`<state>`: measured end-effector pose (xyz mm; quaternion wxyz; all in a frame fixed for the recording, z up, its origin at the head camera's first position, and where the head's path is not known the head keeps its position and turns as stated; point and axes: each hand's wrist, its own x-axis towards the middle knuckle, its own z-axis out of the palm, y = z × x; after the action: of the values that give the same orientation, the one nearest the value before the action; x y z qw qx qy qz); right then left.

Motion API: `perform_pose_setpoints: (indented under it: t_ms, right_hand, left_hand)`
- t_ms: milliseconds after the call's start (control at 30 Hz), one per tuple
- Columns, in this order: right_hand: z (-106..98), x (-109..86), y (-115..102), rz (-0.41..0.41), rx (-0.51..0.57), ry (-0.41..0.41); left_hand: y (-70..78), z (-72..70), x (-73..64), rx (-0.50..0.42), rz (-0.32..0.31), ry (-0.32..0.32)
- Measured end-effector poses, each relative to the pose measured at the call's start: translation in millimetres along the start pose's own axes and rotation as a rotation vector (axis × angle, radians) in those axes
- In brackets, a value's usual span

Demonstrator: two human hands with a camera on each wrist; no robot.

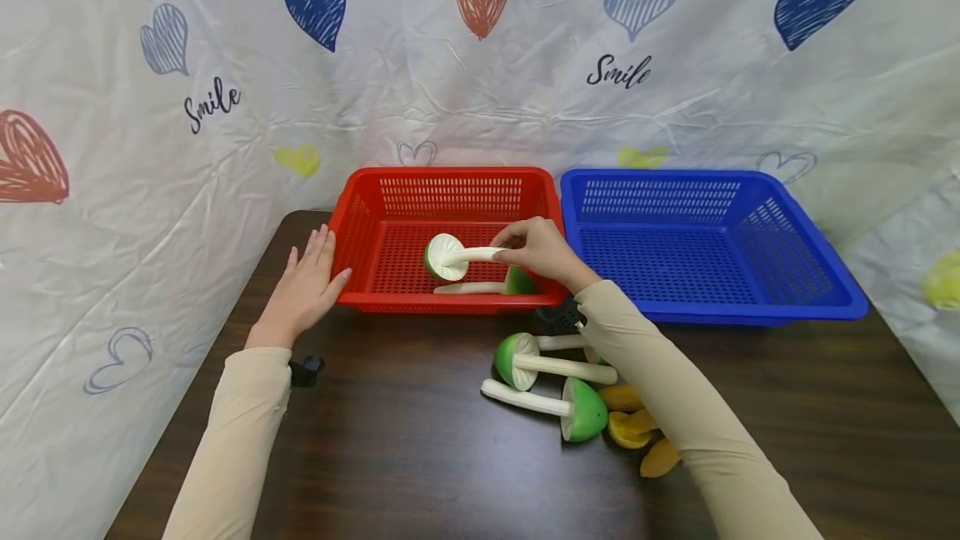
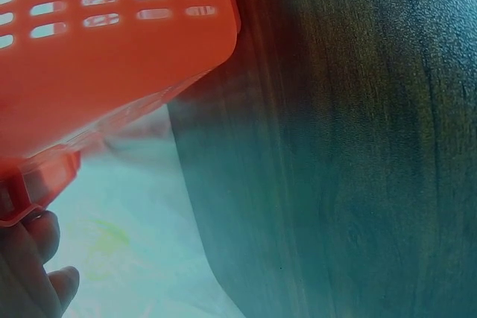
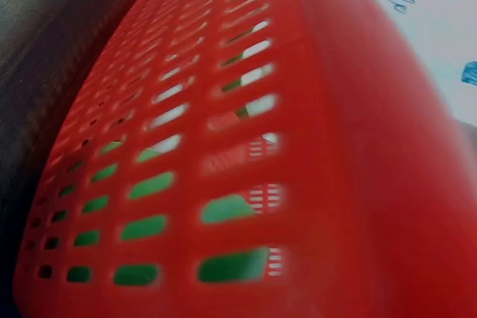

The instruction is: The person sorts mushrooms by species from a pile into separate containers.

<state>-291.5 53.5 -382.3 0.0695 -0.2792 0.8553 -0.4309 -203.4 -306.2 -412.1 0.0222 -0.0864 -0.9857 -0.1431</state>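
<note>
My right hand (image 1: 538, 250) pinches the white stem of a toy mushroom (image 1: 447, 257) with a green cap, held over the red basket (image 1: 450, 302). Below it, inside the basket, lies another green-capped mushroom (image 1: 480, 287), its cap toward the right. Straight fingers of my left hand (image 1: 303, 286) rest against the basket's left rim; in the left wrist view, fingertips (image 2: 45, 234) touch the underside of that rim. Through the slots of the red basket wall (image 3: 313, 147), the right wrist view shows green and white mushroom parts; the right hand itself is out of that view.
Several green-capped mushrooms (image 1: 583, 411) lie on the dark wooden table (image 1: 405, 440) in front of the baskets. Yellow mushrooms (image 1: 628, 430) sit beside them, partly behind the right sleeve. A blue basket (image 1: 652, 252) stands right of the red one. A patterned white cloth (image 1: 480, 90) hangs behind.
</note>
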Motion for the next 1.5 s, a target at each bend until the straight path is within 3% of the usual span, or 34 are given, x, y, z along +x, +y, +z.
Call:
perform_pose_setpoints:
  t_ms: [200, 367, 600, 867, 1133, 1500]
  right_hand:
    - [3.8, 1.0, 0.1, 0.003, -0.114, -0.041]
    - [9.0, -0.9, 0.8, 0.055, -0.195, -0.068]
    - [11.2, -4.2, -1.0, -0.005, -0.263, -0.004]
    - [-1.4, -14.8, -8.6, -0.065, -0.218, 0.066]
    - [-16.6, -44.0, -17.8, -0.115, -0.174, 0.097]
    - [-35.9, -101.7, -18.9, -0.265, -0.195, 0.071]
  left_hand:
    - [0.7, 1.3, 0.1, 0.002, 0.001, -0.004]
    - [0.8, 3.6, -3.8, 0.000, 0.004, -0.017]
    - [-0.2, 5.7, -9.4, -0.003, -0.002, -0.015]
    - [-1.5, 5.1, -8.7, 0.001, 0.008, 0.005]
    - [-0.5, 3.3, -6.1, -0.005, 0.012, 0.010]
    - [2.5, 1.1, -4.0, -0.002, 0.046, 0.024]
